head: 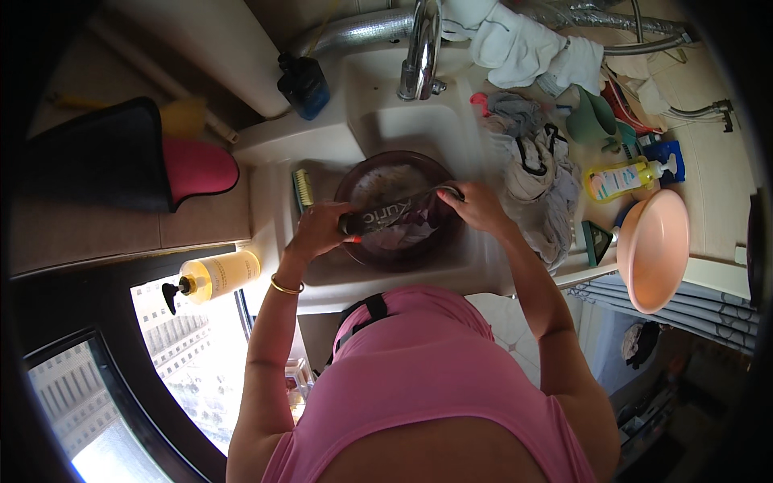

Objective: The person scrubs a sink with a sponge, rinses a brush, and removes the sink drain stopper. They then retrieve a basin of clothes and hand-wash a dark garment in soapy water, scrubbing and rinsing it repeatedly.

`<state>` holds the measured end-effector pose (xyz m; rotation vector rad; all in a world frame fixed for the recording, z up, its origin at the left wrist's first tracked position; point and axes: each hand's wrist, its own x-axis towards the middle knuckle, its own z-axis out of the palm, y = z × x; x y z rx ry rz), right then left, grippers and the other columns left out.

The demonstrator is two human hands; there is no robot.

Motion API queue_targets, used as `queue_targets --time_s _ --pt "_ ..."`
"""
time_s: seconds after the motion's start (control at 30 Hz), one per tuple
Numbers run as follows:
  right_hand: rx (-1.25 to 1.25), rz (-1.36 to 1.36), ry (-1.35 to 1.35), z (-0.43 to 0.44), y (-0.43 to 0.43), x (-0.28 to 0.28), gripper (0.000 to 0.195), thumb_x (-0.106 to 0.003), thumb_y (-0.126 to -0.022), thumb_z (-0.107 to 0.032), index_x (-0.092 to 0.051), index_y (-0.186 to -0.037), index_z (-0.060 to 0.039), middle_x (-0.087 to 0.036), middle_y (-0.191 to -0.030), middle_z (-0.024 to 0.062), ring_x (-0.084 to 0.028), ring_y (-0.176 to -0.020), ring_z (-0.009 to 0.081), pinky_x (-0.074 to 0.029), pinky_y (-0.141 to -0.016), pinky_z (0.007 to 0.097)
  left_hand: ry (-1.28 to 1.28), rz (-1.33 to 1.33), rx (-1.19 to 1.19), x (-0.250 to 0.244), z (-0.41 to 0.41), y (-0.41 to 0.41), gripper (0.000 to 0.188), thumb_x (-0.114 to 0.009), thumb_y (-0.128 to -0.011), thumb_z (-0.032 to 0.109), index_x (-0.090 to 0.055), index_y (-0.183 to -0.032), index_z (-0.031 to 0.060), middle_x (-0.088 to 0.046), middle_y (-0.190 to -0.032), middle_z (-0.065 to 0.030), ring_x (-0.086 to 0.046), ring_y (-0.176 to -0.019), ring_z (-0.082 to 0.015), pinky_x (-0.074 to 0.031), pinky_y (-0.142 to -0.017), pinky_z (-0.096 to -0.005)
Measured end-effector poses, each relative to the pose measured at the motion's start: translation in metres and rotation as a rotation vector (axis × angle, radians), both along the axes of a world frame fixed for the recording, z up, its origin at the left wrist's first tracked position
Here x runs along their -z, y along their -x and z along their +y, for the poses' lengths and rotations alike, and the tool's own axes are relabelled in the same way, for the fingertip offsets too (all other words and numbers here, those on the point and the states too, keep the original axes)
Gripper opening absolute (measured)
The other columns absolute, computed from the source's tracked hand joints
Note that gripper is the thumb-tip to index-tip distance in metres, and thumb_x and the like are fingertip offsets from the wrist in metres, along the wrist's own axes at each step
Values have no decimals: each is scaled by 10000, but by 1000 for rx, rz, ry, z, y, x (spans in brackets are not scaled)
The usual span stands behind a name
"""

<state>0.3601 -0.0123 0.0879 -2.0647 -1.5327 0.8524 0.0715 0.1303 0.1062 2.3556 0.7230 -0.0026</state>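
Observation:
My left hand [321,229] and my right hand [478,207] each grip one end of a dark fabric band with lettering [395,215], stretched between them. Beneath it, a dark translucent basin [445,244] sits in the laundry sink. Foamy water [386,178] and wet cloth [407,234] are in the basin. A scrub brush [303,189] leans at the sink's left wall, just beyond my left hand. Damp clothes [537,166] lie in a heap on the ribbed board to the right of my right hand.
A chrome faucet [419,60] rises behind the basin. A dark blue bottle [304,86] stands back left, and an amber pump bottle [220,276] is by the window. At right are a yellow soap bottle [622,180], a green scoop [590,116] and a peach basin [653,250].

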Motion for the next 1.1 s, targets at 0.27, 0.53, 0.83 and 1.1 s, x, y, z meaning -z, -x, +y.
queue_targets --time_s 0.27,0.53,0.83,1.1 --pt "279 809 -195 17 43 50 276 -566 -928 -203 -574 -1148 -36 -592 -1128 79 -569 -1033 236 -454 -867 351 355 -635 -586 121 -41 -56 446 -650 -765 91 -548 -1196 35 -581 -1078 -204 -582 -999 -371 -474 -864 -393" --pt "737 1356 96 46 45 67 360 -619 -792 -16 -546 -1120 -143 -510 -1042 0 -534 -956 170 -463 -819 327 307 -316 -66 67 -82 -111 656 -634 -799 189 -357 -1369 20 -341 -1349 -228 -336 -1272 -401 -332 -1043 -466" --pt "89 -175 378 73 62 203 530 -597 -793 -24 -395 -1271 -131 -456 -1215 235 -592 -920 435 -515 -707 490 -162 110 -278 200 -38 -102 663 -573 -847 213 -302 -1447 130 -284 -1482 -123 -272 -1358 -353 -314 -1060 -482" --pt "-51 -230 655 78 74 237 408 -541 -872 -145 -441 -1266 -112 -556 -1136 233 -554 -1072 380 -476 -844 506 189 538 -17 261 -26 -94 609 -493 -845 140 -319 -1423 56 -320 -1451 -169 -307 -1333 -320 -274 -1094 -429"
